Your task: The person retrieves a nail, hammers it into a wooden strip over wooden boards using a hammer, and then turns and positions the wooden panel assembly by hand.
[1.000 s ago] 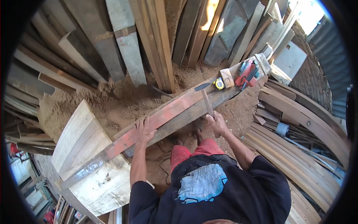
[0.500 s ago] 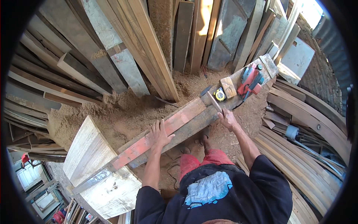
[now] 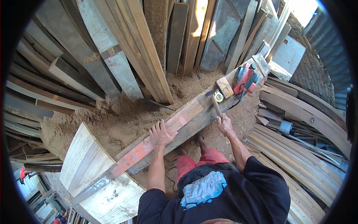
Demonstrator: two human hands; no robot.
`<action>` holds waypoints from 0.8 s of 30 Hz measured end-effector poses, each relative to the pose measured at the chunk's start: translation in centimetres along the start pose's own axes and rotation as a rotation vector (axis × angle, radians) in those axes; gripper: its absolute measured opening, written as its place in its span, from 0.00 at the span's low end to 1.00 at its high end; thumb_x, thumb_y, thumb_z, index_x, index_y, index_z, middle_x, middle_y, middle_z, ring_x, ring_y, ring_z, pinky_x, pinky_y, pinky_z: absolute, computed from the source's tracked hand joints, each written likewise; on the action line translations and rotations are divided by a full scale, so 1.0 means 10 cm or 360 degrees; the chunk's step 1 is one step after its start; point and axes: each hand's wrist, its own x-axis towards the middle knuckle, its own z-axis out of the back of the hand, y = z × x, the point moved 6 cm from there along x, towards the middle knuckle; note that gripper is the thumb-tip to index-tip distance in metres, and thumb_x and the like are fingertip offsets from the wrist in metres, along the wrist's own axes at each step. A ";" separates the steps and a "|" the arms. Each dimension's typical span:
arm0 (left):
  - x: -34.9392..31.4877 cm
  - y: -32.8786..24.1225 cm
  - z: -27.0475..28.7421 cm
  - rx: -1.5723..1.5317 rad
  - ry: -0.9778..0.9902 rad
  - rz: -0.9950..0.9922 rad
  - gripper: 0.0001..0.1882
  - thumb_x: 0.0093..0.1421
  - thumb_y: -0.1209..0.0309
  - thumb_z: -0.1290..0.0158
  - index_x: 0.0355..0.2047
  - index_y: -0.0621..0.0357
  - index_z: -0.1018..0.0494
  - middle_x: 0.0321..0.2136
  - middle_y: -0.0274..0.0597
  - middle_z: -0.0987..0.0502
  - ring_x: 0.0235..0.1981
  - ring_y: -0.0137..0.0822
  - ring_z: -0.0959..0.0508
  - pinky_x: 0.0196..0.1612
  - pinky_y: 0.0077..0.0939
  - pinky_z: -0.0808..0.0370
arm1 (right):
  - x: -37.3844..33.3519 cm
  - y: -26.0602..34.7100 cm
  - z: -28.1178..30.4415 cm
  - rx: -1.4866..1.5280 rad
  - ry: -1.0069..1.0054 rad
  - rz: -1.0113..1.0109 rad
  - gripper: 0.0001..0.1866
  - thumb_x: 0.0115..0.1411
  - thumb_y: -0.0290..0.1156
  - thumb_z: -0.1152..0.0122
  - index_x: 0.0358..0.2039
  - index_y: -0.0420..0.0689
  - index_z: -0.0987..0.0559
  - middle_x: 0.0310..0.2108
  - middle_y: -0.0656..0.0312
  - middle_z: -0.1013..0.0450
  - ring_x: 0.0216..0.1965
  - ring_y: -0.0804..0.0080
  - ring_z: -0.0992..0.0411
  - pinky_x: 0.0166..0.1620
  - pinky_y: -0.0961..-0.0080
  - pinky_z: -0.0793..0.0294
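My left hand (image 3: pixel 161 135) lies flat with fingers spread on a long plank painted partly red (image 3: pixel 134 154). My right hand (image 3: pixel 224 125) is closed round the wooden handle of a hammer (image 3: pixel 217 107). Its dark head points away from me, just left of a yellow and black tape measure (image 3: pixel 219 98), which the tool partly overlaps. Under the red plank runs a thick, worn grey beam (image 3: pixel 194 122). At the plank's lower left end, a wide pale wooden board (image 3: pixel 80 155) lies crosswise, with the plank's end over it.
A small wood block (image 3: pixel 224 87) and a red and black power tool (image 3: pixel 245 80) sit at the beam's far right end. Upright boards (image 3: pixel 138 48) lean beyond the sawdust (image 3: pixel 112 115). Stacked timber (image 3: pixel 287 164) lies to my right.
The hammer's head has shifted right toward the tape measure, and its handle stands straighter in the picture. My left hand stays on the plank. The whole view has shifted slightly.
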 end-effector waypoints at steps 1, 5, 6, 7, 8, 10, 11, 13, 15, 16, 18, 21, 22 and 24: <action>-0.01 0.01 0.01 -0.0003 -0.0019 0.0000 0.54 0.42 0.38 0.37 0.64 0.52 0.42 0.60 0.43 0.37 0.62 0.46 0.39 0.64 0.48 0.45 | -0.04 0.07 0.01 0.0035 -0.0073 0.0106 0.15 0.66 0.40 0.47 0.36 0.39 0.29 0.26 0.45 0.25 0.27 0.42 0.25 0.33 0.53 0.26; -0.05 0.04 0.04 -0.0028 0.0003 -0.0032 0.55 0.44 0.38 0.38 0.66 0.52 0.44 0.62 0.44 0.38 0.63 0.45 0.40 0.65 0.49 0.47 | -0.13 0.19 0.06 0.1178 0.0227 -0.0220 0.15 0.67 0.41 0.47 0.29 0.43 0.28 0.21 0.64 0.29 0.18 0.76 0.32 0.23 0.77 0.32; -0.06 0.04 0.04 -0.0053 0.0018 -0.0019 0.55 0.43 0.38 0.38 0.66 0.52 0.44 0.62 0.44 0.38 0.63 0.46 0.40 0.65 0.49 0.47 | -0.17 0.20 0.12 0.1504 0.0272 -0.0364 0.16 0.68 0.42 0.47 0.28 0.44 0.27 0.20 0.69 0.31 0.17 0.85 0.36 0.21 0.83 0.35; -0.06 0.04 0.04 -0.0079 0.0027 -0.0010 0.55 0.43 0.38 0.38 0.66 0.52 0.44 0.62 0.44 0.38 0.63 0.46 0.40 0.64 0.48 0.46 | -0.17 0.23 0.30 0.1589 0.0116 -0.0293 0.15 0.66 0.41 0.45 0.27 0.44 0.27 0.18 0.67 0.30 0.15 0.82 0.35 0.20 0.80 0.36; -0.06 0.02 0.05 -0.0080 0.0009 -0.0053 0.55 0.43 0.38 0.38 0.66 0.52 0.44 0.62 0.44 0.38 0.63 0.46 0.40 0.64 0.48 0.46 | -0.15 0.23 0.49 0.1586 0.0035 -0.0273 0.15 0.66 0.41 0.45 0.27 0.44 0.27 0.18 0.67 0.30 0.15 0.82 0.35 0.20 0.80 0.36; -0.07 0.02 0.06 -0.0033 0.0002 -0.0021 0.55 0.43 0.38 0.38 0.66 0.52 0.43 0.62 0.44 0.37 0.62 0.46 0.39 0.63 0.48 0.44 | -0.10 0.11 0.97 0.1405 -0.0263 -0.0249 0.15 0.65 0.41 0.43 0.27 0.43 0.27 0.18 0.68 0.31 0.16 0.83 0.35 0.20 0.80 0.35; -0.08 0.00 0.08 -0.0038 -0.0057 -0.0058 0.55 0.43 0.38 0.38 0.66 0.52 0.43 0.62 0.44 0.37 0.62 0.46 0.39 0.63 0.48 0.44 | -0.05 0.04 1.24 0.1355 -0.0407 -0.0165 0.15 0.65 0.41 0.42 0.28 0.43 0.27 0.18 0.68 0.31 0.17 0.82 0.34 0.20 0.79 0.35; -0.08 0.01 0.06 -0.0028 -0.0019 -0.0020 0.55 0.43 0.38 0.38 0.65 0.52 0.43 0.62 0.44 0.37 0.62 0.47 0.39 0.63 0.48 0.44 | 0.07 -0.26 1.77 0.1079 -0.0655 -0.0204 0.15 0.63 0.41 0.40 0.30 0.42 0.27 0.20 0.66 0.30 0.18 0.79 0.33 0.22 0.77 0.32; -0.09 -0.01 0.05 -0.0051 -0.0051 -0.0040 0.55 0.43 0.38 0.38 0.66 0.52 0.43 0.61 0.44 0.37 0.62 0.47 0.39 0.64 0.48 0.44 | 0.24 -0.57 2.24 0.0606 -0.0867 -0.0189 0.15 0.60 0.40 0.38 0.31 0.40 0.27 0.21 0.63 0.28 0.19 0.74 0.30 0.24 0.72 0.29; -0.09 -0.02 0.05 -0.0047 -0.0118 -0.0064 0.55 0.43 0.38 0.37 0.66 0.52 0.44 0.61 0.44 0.36 0.62 0.47 0.39 0.64 0.48 0.45 | 0.37 -0.73 2.43 0.0374 -0.0939 -0.0168 0.16 0.58 0.39 0.37 0.32 0.39 0.27 0.21 0.61 0.27 0.20 0.72 0.29 0.25 0.69 0.27; -0.07 0.00 -0.01 -0.0036 -0.0077 -0.0029 0.56 0.43 0.38 0.38 0.66 0.53 0.45 0.61 0.45 0.35 0.62 0.48 0.39 0.64 0.49 0.45 | 0.76 -1.16 2.58 0.0360 -0.0729 -0.0406 0.18 0.58 0.41 0.40 0.35 0.36 0.25 0.24 0.58 0.25 0.22 0.68 0.24 0.28 0.65 0.24; 0.03 0.03 -0.07 -0.0007 -0.0158 0.0027 0.44 0.54 0.44 0.45 0.65 0.56 0.43 0.57 0.50 0.31 0.58 0.50 0.34 0.61 0.48 0.42 | 1.49 -1.61 2.61 0.0420 -0.0619 -0.0445 0.17 0.59 0.40 0.42 0.36 0.36 0.24 0.24 0.58 0.24 0.23 0.68 0.24 0.28 0.66 0.24; 0.09 0.02 -0.10 0.0007 -0.0169 0.0023 0.44 0.54 0.44 0.45 0.65 0.56 0.43 0.57 0.50 0.31 0.58 0.50 0.34 0.61 0.48 0.42 | 1.71 -1.74 2.58 0.0428 -0.0610 -0.0425 0.17 0.59 0.39 0.42 0.38 0.36 0.24 0.25 0.57 0.24 0.23 0.68 0.24 0.28 0.66 0.24; 0.24 0.08 -0.19 0.0042 -0.0080 0.0267 0.32 0.60 0.51 0.51 0.60 0.56 0.36 0.52 0.51 0.26 0.53 0.50 0.30 0.57 0.48 0.39 | 2.14 -1.98 2.49 0.0427 -0.0564 -0.0437 0.18 0.60 0.39 0.43 0.41 0.36 0.24 0.26 0.56 0.23 0.24 0.68 0.24 0.28 0.66 0.24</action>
